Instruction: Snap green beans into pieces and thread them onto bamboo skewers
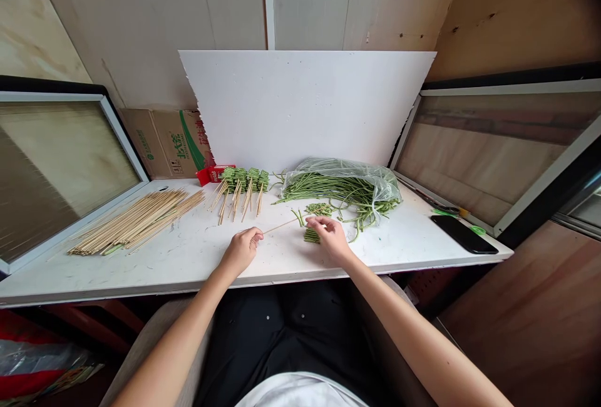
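My left hand [241, 249] is closed around the blunt end of a bamboo skewer [280, 226], which points right and slightly up. At its far tip are short green bean pieces [300, 218], pinched by the fingers of my right hand [328, 236]. Whether the tip has gone through them I cannot make out. Partly under my right hand lies a row of cut bean pieces [311, 235]. Just beyond it is a small pile of cut beans [318, 209].
Loose bamboo skewers [136, 219] lie at the left. Bunches of skewered beans [244, 180] rest at the back beside a red box [213, 174]. A clear plastic bag [347, 169] holds long green beans [323, 188]. A black phone [462, 233] lies right, near the table's front edge [164, 294].
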`<state>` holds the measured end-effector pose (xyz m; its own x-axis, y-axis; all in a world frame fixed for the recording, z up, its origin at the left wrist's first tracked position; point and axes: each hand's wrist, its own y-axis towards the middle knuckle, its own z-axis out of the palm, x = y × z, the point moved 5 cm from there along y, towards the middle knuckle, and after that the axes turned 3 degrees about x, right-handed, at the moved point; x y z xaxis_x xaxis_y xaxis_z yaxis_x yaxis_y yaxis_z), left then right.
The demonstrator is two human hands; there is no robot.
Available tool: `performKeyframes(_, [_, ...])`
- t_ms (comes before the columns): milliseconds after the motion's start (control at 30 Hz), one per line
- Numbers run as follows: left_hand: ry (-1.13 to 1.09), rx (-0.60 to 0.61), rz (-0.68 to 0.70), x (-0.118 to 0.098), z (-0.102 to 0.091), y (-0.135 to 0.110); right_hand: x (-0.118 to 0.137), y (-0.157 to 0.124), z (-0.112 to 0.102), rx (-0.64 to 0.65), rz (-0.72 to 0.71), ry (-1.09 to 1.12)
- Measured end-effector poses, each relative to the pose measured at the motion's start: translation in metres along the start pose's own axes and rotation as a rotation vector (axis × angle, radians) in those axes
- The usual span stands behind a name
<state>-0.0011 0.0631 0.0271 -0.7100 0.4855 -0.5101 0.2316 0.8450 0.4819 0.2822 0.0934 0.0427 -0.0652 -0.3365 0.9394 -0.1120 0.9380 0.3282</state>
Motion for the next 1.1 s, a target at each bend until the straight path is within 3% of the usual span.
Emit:
performKeyframes(133, [-0.005,-0.049,-0.026,0.001,-0.005,0.001,0.016,0.010,-0.025,0.019,-0.065,-0.213])
performKeyframes(267, [-0.005,-0.043,-0.033,0.000,-0.005,0.001,0.031,0.009,-0.025,0.262,-0.203,-0.607])
performKeyframes(367, [0.000,-0.043,-0.031,0.000,-0.004,0.001,0.038,0.003,-0.018,0.388,-0.303,-0.726])
performKeyframes(567, [-0.001,-0.042,-0.011,0.001,-0.004,0.001,0.038,-0.002,-0.008,0.443,-0.387,-0.828])
performKeyframes(733, [0.012,-0.049,-0.001,0.000,-0.004,0.001,0.034,0.001,-0.011,0.342,-0.400,-0.856])
performKeyframes(900, [0.018,-0.041,-0.015,0.002,-0.003,0.001,0.031,-0.007,0.000,0.427,-0.408,-0.902])
performKeyframes(1100, [0.003,-0.020,-0.019,0.006,0.000,0.000,0.027,-0.012,0.012,0.421,-0.388,-0.972])
